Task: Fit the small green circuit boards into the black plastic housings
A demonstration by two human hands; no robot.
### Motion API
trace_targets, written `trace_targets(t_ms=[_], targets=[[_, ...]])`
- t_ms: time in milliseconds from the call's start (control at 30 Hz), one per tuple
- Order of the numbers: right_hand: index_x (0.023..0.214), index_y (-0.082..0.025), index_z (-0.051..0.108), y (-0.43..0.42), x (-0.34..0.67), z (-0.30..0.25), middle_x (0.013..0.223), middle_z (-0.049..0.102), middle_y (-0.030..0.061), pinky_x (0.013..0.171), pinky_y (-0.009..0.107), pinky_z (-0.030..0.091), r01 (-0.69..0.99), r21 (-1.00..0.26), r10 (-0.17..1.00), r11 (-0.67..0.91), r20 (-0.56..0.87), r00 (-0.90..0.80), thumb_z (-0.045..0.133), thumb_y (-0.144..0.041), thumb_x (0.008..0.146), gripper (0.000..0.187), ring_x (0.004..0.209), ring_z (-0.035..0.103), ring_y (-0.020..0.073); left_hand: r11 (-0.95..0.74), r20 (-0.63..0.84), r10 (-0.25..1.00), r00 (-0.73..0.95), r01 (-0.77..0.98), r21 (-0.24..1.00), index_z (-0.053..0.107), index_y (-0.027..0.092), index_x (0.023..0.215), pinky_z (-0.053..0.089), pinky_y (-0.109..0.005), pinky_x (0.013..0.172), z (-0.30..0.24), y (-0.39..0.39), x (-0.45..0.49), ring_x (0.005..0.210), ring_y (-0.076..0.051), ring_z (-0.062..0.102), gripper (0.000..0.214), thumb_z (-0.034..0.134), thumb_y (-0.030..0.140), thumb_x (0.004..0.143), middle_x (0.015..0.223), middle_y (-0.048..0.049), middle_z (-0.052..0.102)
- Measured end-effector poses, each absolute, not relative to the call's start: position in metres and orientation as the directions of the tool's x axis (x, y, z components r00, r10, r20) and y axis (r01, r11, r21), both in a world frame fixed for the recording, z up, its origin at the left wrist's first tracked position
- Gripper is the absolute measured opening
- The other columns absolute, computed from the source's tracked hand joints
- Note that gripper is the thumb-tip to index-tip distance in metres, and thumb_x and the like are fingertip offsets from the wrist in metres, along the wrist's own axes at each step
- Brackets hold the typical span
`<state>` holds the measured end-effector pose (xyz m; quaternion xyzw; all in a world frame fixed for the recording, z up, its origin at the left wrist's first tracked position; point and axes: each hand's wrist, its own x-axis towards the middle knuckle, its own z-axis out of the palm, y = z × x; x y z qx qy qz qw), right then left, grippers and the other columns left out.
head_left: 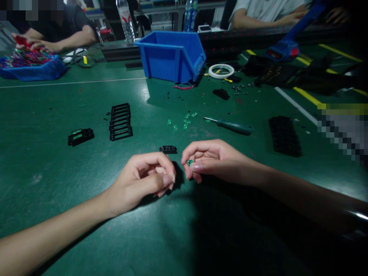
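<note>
Between the thumb and fingers of my right hand point(212, 161) is a small green circuit board point(189, 162). My left hand point(151, 174) is closed close by, thumb pressed to the fingertips; whatever it may hold is hidden. Just beyond the hands lies a small black plastic part point(168, 149). Several loose green boards point(186, 122) are scattered farther up the table, beside a screwdriver point(234, 125) with a dark green handle. To the left are a row of black plastic frames point(120, 122) and a black holder point(81, 136) with green pieces in it.
A blue bin point(161, 61) stands at the back, near a white tape roll point(221, 71) and small screws point(237, 89). Black parts point(285, 136) lie at right, a blue power tool point(283, 50) behind. Co-workers sit across, one by a blue tray point(34, 73) of wires.
</note>
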<state>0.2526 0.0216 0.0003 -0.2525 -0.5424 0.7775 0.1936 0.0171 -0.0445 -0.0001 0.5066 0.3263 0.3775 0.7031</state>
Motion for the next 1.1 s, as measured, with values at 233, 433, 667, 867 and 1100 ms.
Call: trace_targets(t_ms=[233,433,667,867,1100], targets=[[0.101,-0.015,0.068,0.0218,0.2521,-0.0002,0.083,0.075,0.0029,0.066,0.022,0.051,-0.023,-0.945,0.574,-0.326,-0.178,-0.799,0.076,-0.028,0.088,0.02,0.068,0.066,0.0107,0.187,-0.055,0.865,0.499,-0.219,0.958,0.061,0.014,0.087,0.037,-0.022,0.054,-0.0021,-0.043,0.0183,0.062,-0.009,0.05,0.015,0.068,0.026,0.093,0.076,-0.0019,0.058],[0.101,-0.015,0.068,0.0222,0.252,-0.0003,0.083,0.075,0.0031,0.066,0.022,0.051,-0.023,-0.947,0.578,-0.321,-0.177,-0.797,0.076,-0.028,0.088,0.021,0.067,0.066,0.0111,0.177,-0.058,0.868,0.492,-0.2,0.964,0.06,0.015,0.087,0.036,-0.021,0.053,-0.0033,-0.0435,0.0184,0.061,-0.009,0.05,0.015,0.068,0.026,0.092,0.074,-0.0012,0.056],[0.102,-0.014,0.067,0.0218,0.2519,0.0004,0.083,0.075,0.0033,0.067,0.021,0.051,-0.031,-0.946,0.573,-0.324,-0.17,-0.802,0.076,-0.028,0.089,0.021,0.069,0.066,0.0101,0.171,-0.045,0.865,0.5,-0.21,0.963,0.06,0.016,0.088,0.035,-0.022,0.053,-0.0025,-0.044,0.0175,0.061,-0.009,0.049,0.013,0.068,0.025,0.093,0.075,-0.0005,0.056],[0.102,-0.014,0.068,0.022,0.2533,0.0,0.083,0.075,0.0033,0.067,0.021,0.052,-0.035,-0.942,0.572,-0.333,-0.172,-0.802,0.076,-0.027,0.089,0.02,0.069,0.066,0.0104,0.17,-0.046,0.864,0.501,-0.205,0.964,0.061,0.016,0.089,0.035,-0.022,0.054,-0.0026,-0.045,0.0168,0.062,-0.009,0.05,0.013,0.069,0.026,0.093,0.076,-0.0008,0.056],[0.103,-0.014,0.067,0.0232,0.2525,-0.0019,0.084,0.075,0.0026,0.067,0.019,0.052,-0.05,-0.941,0.563,-0.335,-0.157,-0.811,0.075,-0.025,0.09,0.019,0.069,0.066,0.0087,0.168,-0.042,0.865,0.499,-0.209,0.963,0.061,0.016,0.09,0.035,-0.021,0.052,-0.0029,-0.0436,0.0186,0.062,-0.009,0.05,0.013,0.069,0.026,0.093,0.077,-0.0007,0.056]])
